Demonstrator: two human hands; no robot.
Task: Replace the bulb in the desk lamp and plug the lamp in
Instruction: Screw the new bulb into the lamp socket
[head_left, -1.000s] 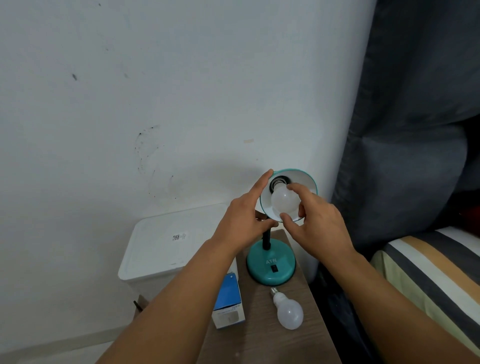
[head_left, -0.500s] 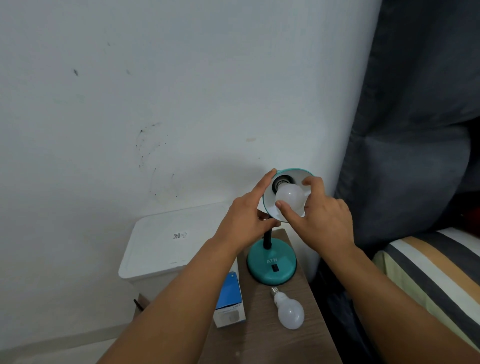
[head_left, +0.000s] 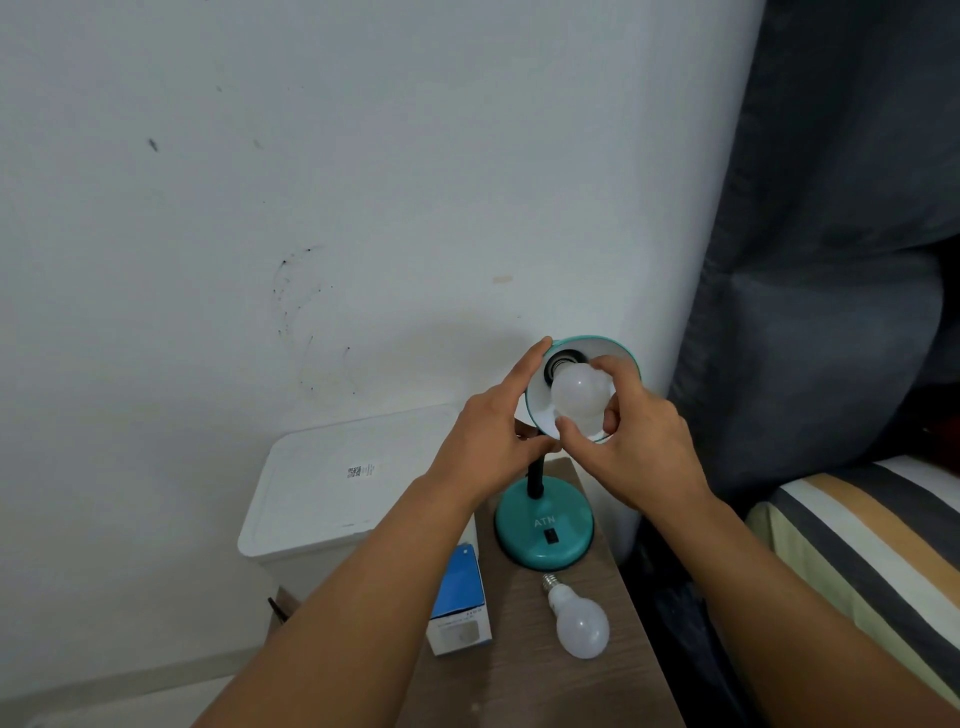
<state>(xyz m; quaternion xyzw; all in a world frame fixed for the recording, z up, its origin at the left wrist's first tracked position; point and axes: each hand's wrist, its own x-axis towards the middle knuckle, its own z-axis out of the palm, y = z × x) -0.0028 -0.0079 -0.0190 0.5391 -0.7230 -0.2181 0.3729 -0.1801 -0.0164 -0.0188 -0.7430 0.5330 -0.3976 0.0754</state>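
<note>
A teal desk lamp (head_left: 543, 535) stands on a small wooden side table (head_left: 524, 675) against the wall, its shade (head_left: 608, 347) tilted toward me. A white bulb (head_left: 579, 395) sits at the black socket inside the shade. My right hand (head_left: 636, 441) grips this bulb with thumb and fingers around it. My left hand (head_left: 493, 436) holds the shade's left rim from behind, index finger along the edge. A second white bulb (head_left: 581, 621) lies loose on the table in front of the lamp base. No plug or cord is visible.
A blue and white bulb box (head_left: 460, 605) lies on the table's left side. A white lidded bin (head_left: 337, 483) stands left of the table. A dark curtain (head_left: 831, 260) hangs at right, above a striped bed (head_left: 872, 545).
My right hand has shifted its grip around the bulb in the shade, fingers turning over it. My left hand stays on the shade's rim.
</note>
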